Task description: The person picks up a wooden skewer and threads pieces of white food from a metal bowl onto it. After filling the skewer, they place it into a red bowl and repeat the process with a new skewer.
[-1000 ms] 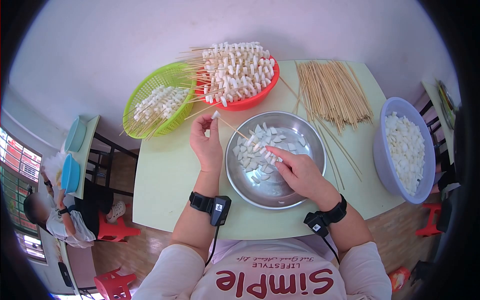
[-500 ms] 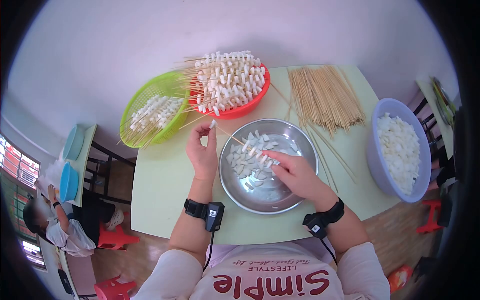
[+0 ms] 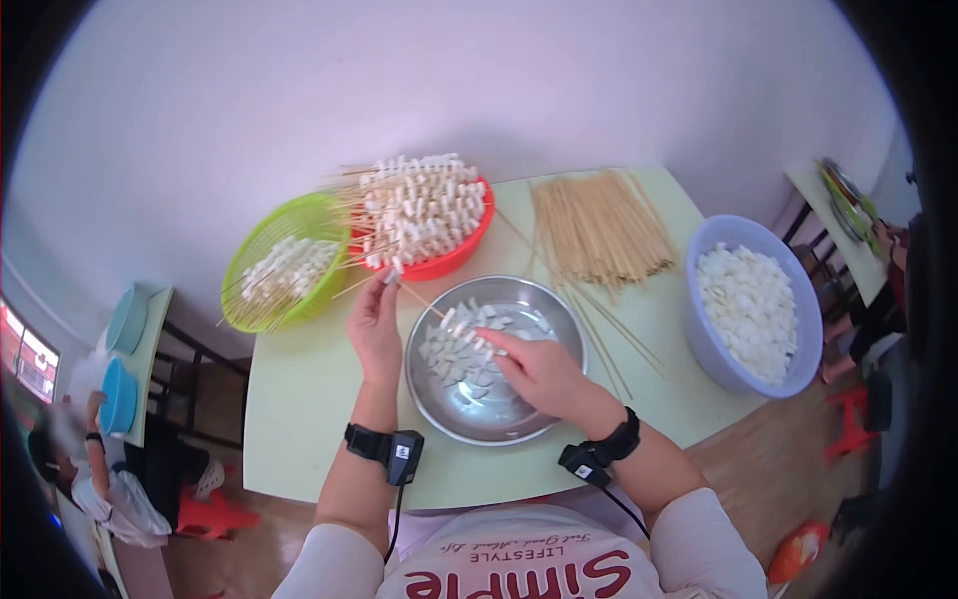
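Between my two hands a thin wooden skewer (image 3: 420, 300) slants over a steel bowl (image 3: 496, 431) with loose white pieces (image 3: 461, 361). My left hand (image 3: 375, 324) pinches a white piece (image 3: 394, 271) at the skewer's upper left end. My right hand (image 3: 534, 367) is closed around the skewer's lower part, where several white pieces are threaded in a row. Its fingers partly hide them. Behind my left hand stand a red basket (image 3: 439, 268) piled with filled skewers and a green basket (image 3: 261, 240) with more of them.
A bundle of bare skewers (image 3: 602, 230) lies at the table's back right, with a few loose ones in front. A purple tub (image 3: 705, 354) of white pieces stands at the right edge. At far left, a person (image 3: 110, 484) sits near blue basins (image 3: 119, 394).
The view has shifted, so the table and its contents appear further left and mostly lower. Both hands keep their hold on the skewer and its pieces.
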Available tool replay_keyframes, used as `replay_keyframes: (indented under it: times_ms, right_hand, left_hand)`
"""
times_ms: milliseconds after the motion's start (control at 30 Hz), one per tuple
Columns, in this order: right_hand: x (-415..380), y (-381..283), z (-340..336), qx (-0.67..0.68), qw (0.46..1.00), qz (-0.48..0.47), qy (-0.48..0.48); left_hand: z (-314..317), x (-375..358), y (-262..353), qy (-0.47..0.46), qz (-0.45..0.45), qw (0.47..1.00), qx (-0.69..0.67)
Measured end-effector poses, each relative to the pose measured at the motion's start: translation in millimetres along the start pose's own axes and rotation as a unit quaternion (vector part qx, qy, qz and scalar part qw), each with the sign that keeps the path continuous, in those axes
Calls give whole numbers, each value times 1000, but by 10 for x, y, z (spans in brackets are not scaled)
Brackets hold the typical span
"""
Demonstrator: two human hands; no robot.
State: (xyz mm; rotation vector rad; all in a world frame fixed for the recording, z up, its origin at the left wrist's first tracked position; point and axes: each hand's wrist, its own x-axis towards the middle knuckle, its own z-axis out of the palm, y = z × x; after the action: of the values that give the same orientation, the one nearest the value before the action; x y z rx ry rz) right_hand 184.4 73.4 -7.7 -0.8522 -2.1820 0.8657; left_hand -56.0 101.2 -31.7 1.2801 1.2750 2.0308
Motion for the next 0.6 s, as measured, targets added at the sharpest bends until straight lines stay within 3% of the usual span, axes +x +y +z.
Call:
replay_keyframes:
  times_ms: [133, 200, 233, 267, 367, 400, 467, 500, 567, 600]
  right_hand:
    - [-25, -3, 36, -79, 997, -7, 21]
    - [-16, 67, 80, -18, 999, -12, 29]
    - [-7, 90, 81, 159, 984, 80, -21]
    - [-14, 91, 63, 329, 927, 169, -68]
    - [-15, 3, -11, 375, 905, 190, -63]
    - [-25, 11, 10, 370, 907, 190, -58]
    - [-61, 107, 116, 198, 976, 84, 28]
    - [-67, 163, 160, 193, 977, 88, 34]
    - [-84, 196, 224, 58, 994, -19, 92]
    - [-89, 178, 215, 53, 994, -17, 96]
  left_hand:
    - [19, -6, 240, 8, -22, 992, 125]
    - [63, 6, 258, -2, -29, 994, 110]
    - [84, -27, 245, -10, -25, 996, 89]
    - [120, -81, 241, -12, -28, 996, 85]
    - [221, -174, 301, -42, -49, 993, 99]
    - [224, -194, 304, -45, -47, 994, 92]
    - [210, -260, 290, -87, -35, 984, 151]
    - [223, -286, 279, -93, -36, 984, 145]
    - [232, -327, 257, -87, -52, 991, 90]
    - [222, -322, 244, -91, -51, 991, 84]
